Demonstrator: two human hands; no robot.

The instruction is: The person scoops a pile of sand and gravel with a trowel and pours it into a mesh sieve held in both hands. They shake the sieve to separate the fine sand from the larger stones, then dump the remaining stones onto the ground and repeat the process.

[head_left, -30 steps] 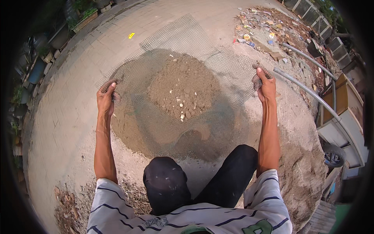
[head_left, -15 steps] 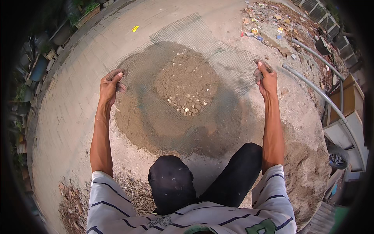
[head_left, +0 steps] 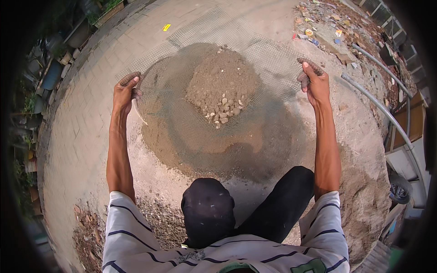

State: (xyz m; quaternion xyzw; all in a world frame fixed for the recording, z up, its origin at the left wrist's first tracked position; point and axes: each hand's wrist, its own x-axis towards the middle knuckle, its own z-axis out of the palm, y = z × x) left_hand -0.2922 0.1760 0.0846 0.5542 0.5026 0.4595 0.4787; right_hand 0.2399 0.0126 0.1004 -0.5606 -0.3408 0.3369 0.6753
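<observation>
Between my two raised hands stretches a sheet of wire mesh (head_left: 277,57), see-through and blurred in places. My left hand (head_left: 126,92) pinches its left edge, and my right hand (head_left: 313,81) grips the right edge, thumb pressed on top. A mound of brown sand (head_left: 218,75) rests on the middle of the mesh. Small pale stones (head_left: 224,109) have gathered on the side of that mound nearest me. Underneath, a wide patch of finer sand (head_left: 159,145) covers the ground, partly seen through the wires.
Coarse gravel (head_left: 157,223) lies by my left knee, and a heap of sand (head_left: 359,200) rises at my right. Rubble and litter (head_left: 337,27) spread at the far right beside a bent grey pipe (head_left: 387,113). Paving (head_left: 77,118) runs along the left.
The mesh and both hands have shifted slightly, with the right hand a little higher and farther right. The stones on the mound have moved and bunched together. Both grips are kept.
</observation>
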